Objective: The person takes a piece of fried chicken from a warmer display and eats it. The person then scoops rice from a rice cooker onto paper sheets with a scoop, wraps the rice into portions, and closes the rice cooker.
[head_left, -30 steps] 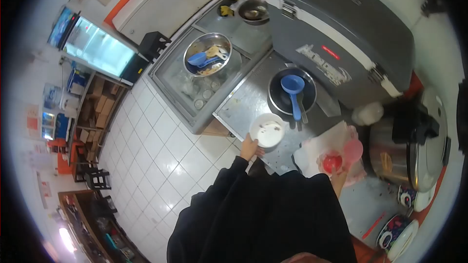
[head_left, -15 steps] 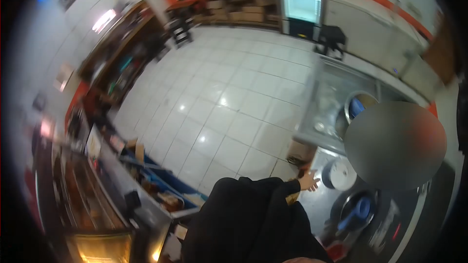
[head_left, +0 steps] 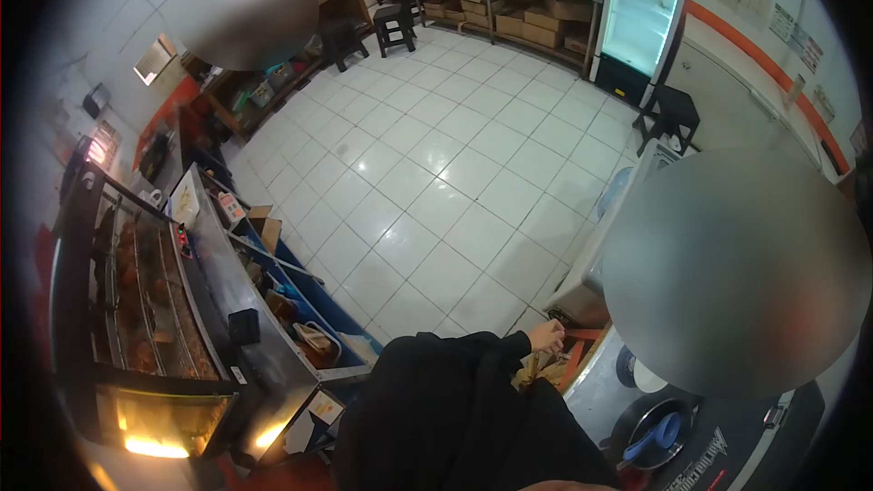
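My right hand [head_left: 546,336] reaches out from a black sleeve [head_left: 496,345], beside the left edge of a metal counter [head_left: 591,391]. Its fingers are loosely bent, and I see nothing held in them. Under it are a brown, crumpled thing [head_left: 544,371] that I cannot make out and a reddish-brown frame [head_left: 578,350]. On the counter stand a dark pan [head_left: 627,427] with a blue utensil [head_left: 662,435] in it and a round white container [head_left: 649,377], partly hidden by a blurred patch. My left hand is out of sight.
A lit glass display case [head_left: 150,309] and an open blue bin [head_left: 332,336] stand at left. Black stools [head_left: 393,27], a shelf with cardboard boxes [head_left: 527,27] and a glass-door fridge [head_left: 641,18] stand at the back. A pale chest [head_left: 582,273] borders the tiled floor [head_left: 436,182].
My right hand has come off the counter top and drawn back to the left, its fingers less spread. The view has turned left, and a second blurred patch shows at upper left.
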Available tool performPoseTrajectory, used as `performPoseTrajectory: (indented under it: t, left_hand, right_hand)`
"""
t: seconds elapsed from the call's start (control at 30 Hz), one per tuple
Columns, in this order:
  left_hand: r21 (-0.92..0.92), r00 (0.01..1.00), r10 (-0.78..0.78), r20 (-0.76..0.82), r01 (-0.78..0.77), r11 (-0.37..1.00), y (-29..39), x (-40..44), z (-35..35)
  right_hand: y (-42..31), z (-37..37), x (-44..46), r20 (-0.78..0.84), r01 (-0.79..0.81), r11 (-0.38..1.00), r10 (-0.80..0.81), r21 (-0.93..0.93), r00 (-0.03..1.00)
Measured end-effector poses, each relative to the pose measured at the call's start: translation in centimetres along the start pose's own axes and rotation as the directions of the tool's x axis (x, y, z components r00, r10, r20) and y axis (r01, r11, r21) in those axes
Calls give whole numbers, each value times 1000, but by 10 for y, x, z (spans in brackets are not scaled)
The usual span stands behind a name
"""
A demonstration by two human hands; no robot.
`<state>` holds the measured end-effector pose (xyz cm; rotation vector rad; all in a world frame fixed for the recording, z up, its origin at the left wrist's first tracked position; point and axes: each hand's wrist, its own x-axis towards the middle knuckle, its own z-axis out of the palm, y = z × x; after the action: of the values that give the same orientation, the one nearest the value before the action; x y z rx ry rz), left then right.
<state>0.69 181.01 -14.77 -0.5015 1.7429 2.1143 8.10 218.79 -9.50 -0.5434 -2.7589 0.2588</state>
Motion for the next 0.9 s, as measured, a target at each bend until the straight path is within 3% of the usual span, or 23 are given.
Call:
performPoseTrajectory:
  t: [0.17,0.27,0.37,0.4,0.43,0.47,0.5,0.53,0.6,0.7,0.8,0.87,0.9]
  left_hand:
    - [-54,987,17,160,-9,998,-21,16,25]
    - [44,970,-33,242,23,999,-11,9,48]
    - [53,926,-2,377,-19,998,-20,2,58]
    - [-84,914,-21,406,60,995,-27,-3,60]
    - [-222,834,69,547,65,973,-67,15,58]
    - [70,874,-100,475,76,995,-39,-4,66]
    - [102,838,-185,513,155,983,-32,-10,70]
    - [134,819,-210,534,163,977,-31,-16,73]
    - [226,749,-279,601,175,958,-25,-24,89]
    - [374,632,-382,674,154,915,-31,-32,111]
    - [449,580,-280,765,-170,877,-46,-40,131]
    - [495,515,-233,825,-460,737,-46,-53,154]
    - [354,406,-92,909,-637,684,-50,-57,165]
  right_hand:
    - [19,-17,-24,49,-64,995,68,-75,996]
    - [39,-30,-45,92,-116,984,129,-137,987]
    - [68,-53,-94,143,-245,939,284,-241,948]
    - [77,-61,-115,159,-284,914,339,-291,927]
    - [85,-68,-136,176,-295,888,372,-352,911]
    - [93,-75,-161,190,-286,864,389,-414,902]
    - [173,-8,-203,-211,-126,637,-59,-761,976]
    - [149,-34,-214,-31,-232,863,244,-450,969]
    - [102,-66,-236,115,-393,894,423,-218,899]
    - [43,-89,-269,299,-532,844,491,69,818]
    - [-10,-105,-287,457,-736,618,590,275,666]
    - [-17,-110,-296,455,-853,389,726,348,516]
    - [-6,-95,-314,94,-772,524,803,359,589]
